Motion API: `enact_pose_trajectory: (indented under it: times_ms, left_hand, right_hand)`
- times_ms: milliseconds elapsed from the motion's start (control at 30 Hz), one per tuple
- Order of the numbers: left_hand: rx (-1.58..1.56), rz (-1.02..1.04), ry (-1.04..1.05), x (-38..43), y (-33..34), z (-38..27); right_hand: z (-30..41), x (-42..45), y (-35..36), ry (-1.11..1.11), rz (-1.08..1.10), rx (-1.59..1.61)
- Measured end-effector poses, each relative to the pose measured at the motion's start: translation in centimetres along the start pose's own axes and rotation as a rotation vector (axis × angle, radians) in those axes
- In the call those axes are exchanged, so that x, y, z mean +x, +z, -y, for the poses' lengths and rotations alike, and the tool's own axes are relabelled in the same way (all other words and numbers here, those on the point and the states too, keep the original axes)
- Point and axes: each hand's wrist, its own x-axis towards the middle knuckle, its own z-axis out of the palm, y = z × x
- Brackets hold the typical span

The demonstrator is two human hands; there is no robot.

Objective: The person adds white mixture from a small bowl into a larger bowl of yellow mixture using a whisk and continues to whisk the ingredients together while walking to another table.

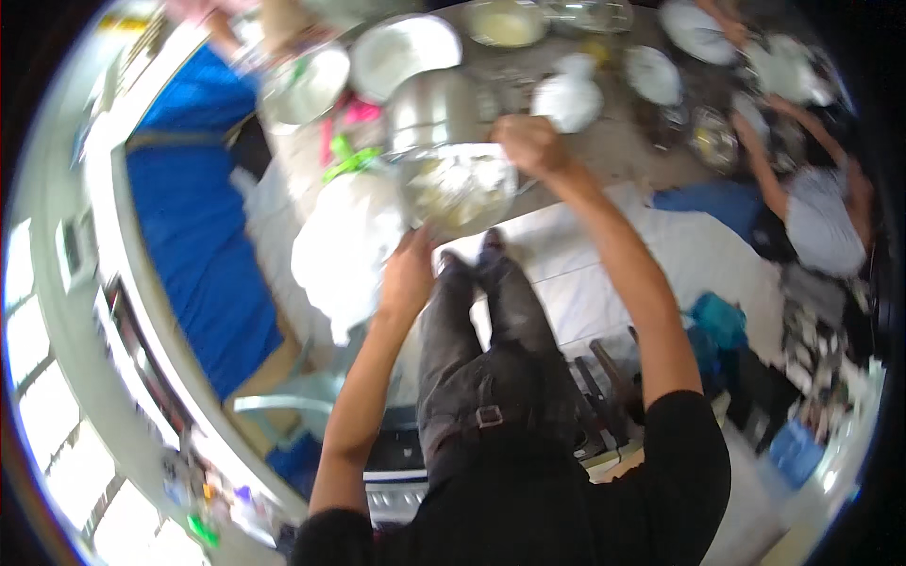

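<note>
A metal bowl [459, 194] with pale, yellowish-white contents is in front of me, above my feet at the table's near side. My left hand [410, 272] grips its near left edge. At the far right of the rim, my right hand [531, 145] is closed in a fist against the bowl; blur hides its fingertips. Just beyond the bowl stands a large stainless-steel pot [433, 110]. A filled white plastic bag [350, 247] sits left of the bowl, close to my left hand, with a bright green tie or strip [350, 159] by its top.
White basins [405, 56], a bowl with yellowish contents [506, 22] and a white bag [566, 102] stand on the table [488, 60]. Other people's arms [761, 152] reach in at right and upper left. A pale plastic chair [283, 405] is at left.
</note>
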Motion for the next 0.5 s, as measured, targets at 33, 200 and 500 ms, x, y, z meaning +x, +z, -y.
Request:
enact_pose_trajectory:
  times_ms: [33, 200, 500]
  left_hand:
    - [-0.002, -0.064, 0.079, -0.3, 0.0, 1.3]
    - [-0.112, -0.253, 0.105, 2.0, -1.9, -2.0]
    - [-0.075, -0.072, 0.163, -2.8, -3.0, 1.6]
  right_hand:
    - [0.2, -0.2, 1.0, 0.011, -0.031, -0.012]
    - [4.2, 2.1, -0.1, -0.01, -0.046, -0.172]
    - [8.2, 1.2, 0.7, -0.027, 0.007, -0.236]
